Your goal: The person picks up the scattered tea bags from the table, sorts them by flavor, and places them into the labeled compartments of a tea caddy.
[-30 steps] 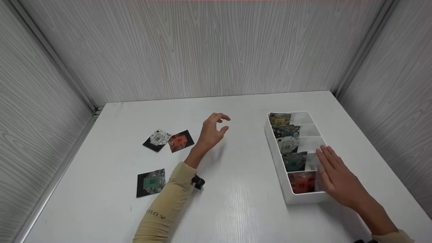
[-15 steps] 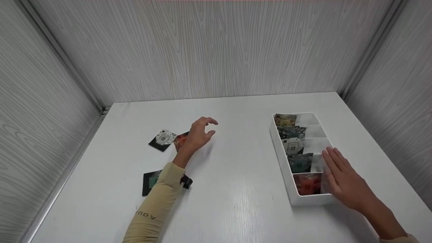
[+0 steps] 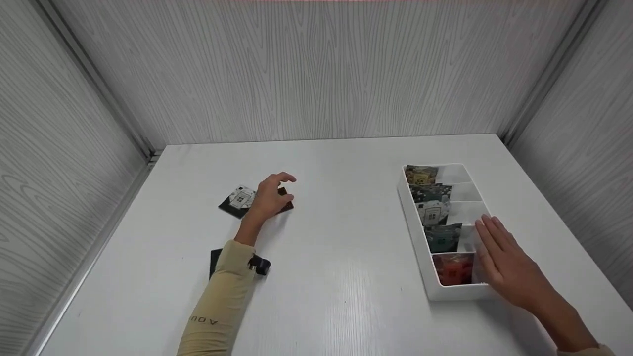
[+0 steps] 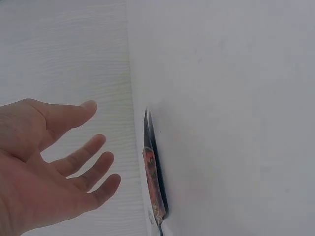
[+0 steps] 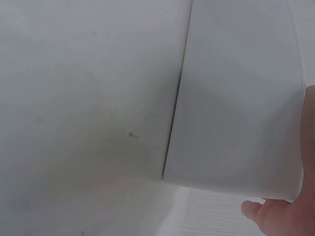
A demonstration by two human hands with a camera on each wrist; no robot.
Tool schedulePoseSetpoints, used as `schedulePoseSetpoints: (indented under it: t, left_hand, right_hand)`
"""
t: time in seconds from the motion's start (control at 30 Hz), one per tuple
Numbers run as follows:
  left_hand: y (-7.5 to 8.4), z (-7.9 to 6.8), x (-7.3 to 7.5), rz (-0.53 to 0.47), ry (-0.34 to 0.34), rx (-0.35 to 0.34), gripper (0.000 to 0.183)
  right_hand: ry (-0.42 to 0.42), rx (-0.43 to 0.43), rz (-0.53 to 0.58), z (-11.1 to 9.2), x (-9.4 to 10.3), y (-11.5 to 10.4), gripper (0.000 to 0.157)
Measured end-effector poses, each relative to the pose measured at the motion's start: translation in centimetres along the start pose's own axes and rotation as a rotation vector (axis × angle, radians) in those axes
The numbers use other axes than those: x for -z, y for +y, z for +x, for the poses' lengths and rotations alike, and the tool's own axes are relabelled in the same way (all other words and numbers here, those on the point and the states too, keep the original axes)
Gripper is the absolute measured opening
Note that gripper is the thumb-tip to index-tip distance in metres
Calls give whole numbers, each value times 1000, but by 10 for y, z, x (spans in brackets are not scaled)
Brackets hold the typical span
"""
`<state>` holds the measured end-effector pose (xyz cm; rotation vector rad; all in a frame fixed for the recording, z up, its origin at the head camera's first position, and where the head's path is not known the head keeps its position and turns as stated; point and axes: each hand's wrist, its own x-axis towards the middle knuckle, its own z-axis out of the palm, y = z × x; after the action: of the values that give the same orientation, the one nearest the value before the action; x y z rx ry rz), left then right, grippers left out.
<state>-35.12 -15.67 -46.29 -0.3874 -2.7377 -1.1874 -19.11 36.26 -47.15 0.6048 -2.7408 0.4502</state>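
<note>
My left hand hovers over a red-and-black square sachet, with its thumb and fingers apart and nothing between them. In the left wrist view that sachet lies flat on the table, beyond the spread fingertips. A white-and-black sachet is just left of the hand. My right hand rests with straight fingers along the right rim of a white divided box. In the right wrist view its thumb is at the lower corner of the box wall.
Sachets stand in the box compartments: yellow, dark patterned, white, green and red. A dark sachet is mostly hidden under the left sleeve. Pale walls enclose the table behind and at the sides.
My left hand has moved left from mid-table to above the red sachet, its forearm now covering much of the green one. The right hand stays at the box rim.
</note>
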Motion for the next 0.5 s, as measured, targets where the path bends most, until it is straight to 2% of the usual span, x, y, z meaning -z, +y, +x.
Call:
schedulePoseSetpoints:
  t: [0.17, 0.33, 0.5]
  left_hand:
    - [-7, -6, 9, -12, -16, 107, 40]
    - [-12, -8, 12, 65, -53, 176, 41]
    - [-18, -14, 13, 134, -62, 229, 34]
  right_hand:
    - [-12, -10, 2, -1, 1, 1, 58]
    - [-10, -18, 5, -2, 1, 1, 58]
    - [-11, -12, -6, 0, 1, 2, 58]
